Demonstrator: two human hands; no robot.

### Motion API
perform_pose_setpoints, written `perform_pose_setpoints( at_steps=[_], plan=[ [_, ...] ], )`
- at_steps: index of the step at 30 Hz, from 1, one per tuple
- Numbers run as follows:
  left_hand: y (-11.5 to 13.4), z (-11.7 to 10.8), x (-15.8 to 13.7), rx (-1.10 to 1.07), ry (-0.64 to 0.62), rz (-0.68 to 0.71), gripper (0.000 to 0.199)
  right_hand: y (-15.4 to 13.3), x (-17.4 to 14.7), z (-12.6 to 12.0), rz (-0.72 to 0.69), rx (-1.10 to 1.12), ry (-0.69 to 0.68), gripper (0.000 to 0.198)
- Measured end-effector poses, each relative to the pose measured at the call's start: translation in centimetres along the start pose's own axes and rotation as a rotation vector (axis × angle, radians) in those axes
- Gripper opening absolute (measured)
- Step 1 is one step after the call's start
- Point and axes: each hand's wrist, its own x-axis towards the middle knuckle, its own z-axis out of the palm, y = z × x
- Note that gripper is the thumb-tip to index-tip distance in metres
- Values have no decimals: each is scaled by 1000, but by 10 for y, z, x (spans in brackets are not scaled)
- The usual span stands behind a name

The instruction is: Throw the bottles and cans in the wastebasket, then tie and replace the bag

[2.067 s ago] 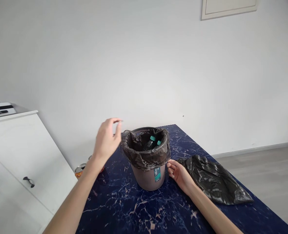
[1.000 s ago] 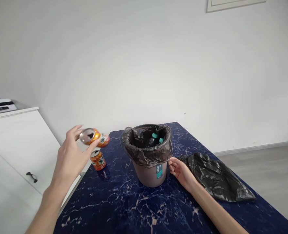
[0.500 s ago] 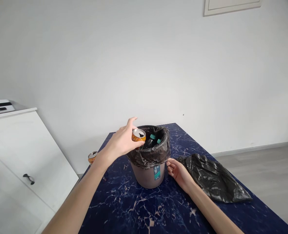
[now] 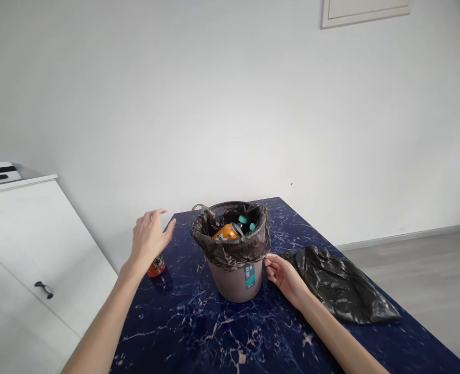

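A grey-brown trash bin (image 4: 233,285) stands on the table, lined with a black trash bag (image 4: 230,257) folded over its rim. Inside lie an orange drink can (image 4: 227,232), tipped on its side, and two bottles with green caps (image 4: 243,219). My left hand (image 4: 151,236) is empty, thumb and fingers apart, above a second drink can (image 4: 157,266) that it partly hides. At the bin's right side, my right hand (image 4: 282,272) pinches the lower edge of the bag liner.
A second black plastic bag (image 4: 339,283) lies crumpled on the right of the dark blue marbled table (image 4: 214,337). To the left stands a white cabinet (image 4: 23,259) with a black handle. A white wall rises behind the table.
My left hand has let go of the orange can, which now lies in the bin, and has moved left to the other can. My right hand stays at the bag edge.
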Motion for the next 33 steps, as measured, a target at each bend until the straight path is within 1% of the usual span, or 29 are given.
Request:
perform_pose_setpoints(
  at_steps=[2, 4, 7, 9, 11, 14, 16, 17, 19, 20, 21, 24, 25, 26, 28, 30, 33],
  plan=[
    [-28, 20, 0, 51, -94, -91, 69, 0, 0, 0, 3, -1, 0, 26],
    [-52, 39, -5, 87, -198, -180, 75, 0, 1, 0, 6, -4, 2, 26],
    [-76, 61, -17, 102, -306, -230, 70, 0, 1, 0, 6, -9, 5, 27],
    [-84, 71, -25, 98, -322, -218, 65, 0, 1, 0, 4, -13, 8, 27],
    [-87, 76, -29, 92, -302, -196, 59, 0, 1, 0, 3, -16, 9, 28],
    [-83, 72, -28, 72, -245, -170, 51, 0, 1, -1, 4, -19, 9, 28],
    [-73, 59, -24, 61, -180, -156, 52, -1, 1, 0, 6, -20, 9, 29],
    [-65, 50, -22, 51, -124, -143, 56, -1, 1, 0, 7, -21, 8, 29],
    [-42, 25, -17, 0, 27, -94, 65, -1, 1, 0, 6, -25, 8, 29],
    [-28, 11, -16, -114, 191, -37, 68, -1, 1, 0, 6, -27, 8, 29],
    [-12, -4, -15, -251, 326, 32, 69, -1, 1, -1, 5, -29, 10, 28],
    [36, -44, -18, -370, 412, 180, 74, 0, 1, -1, 4, -34, 16, 28],
    [52, -56, -21, -466, 432, 259, 71, 0, 1, -1, 2, -37, 17, 28],
    [66, -65, -24, -532, 429, 335, 68, -1, 1, -1, -1, -41, 18, 28],
    [89, -80, -30, -593, 375, 468, 65, -1, 1, 0, -7, -53, 20, 28],
    [107, -90, -34, -584, 251, 554, 69, -2, 0, 0, -13, -67, 23, 28],
    [122, -98, -35, -515, 14, 616, 71, -3, 0, 1, -21, -83, 29, 28]
  ],
)
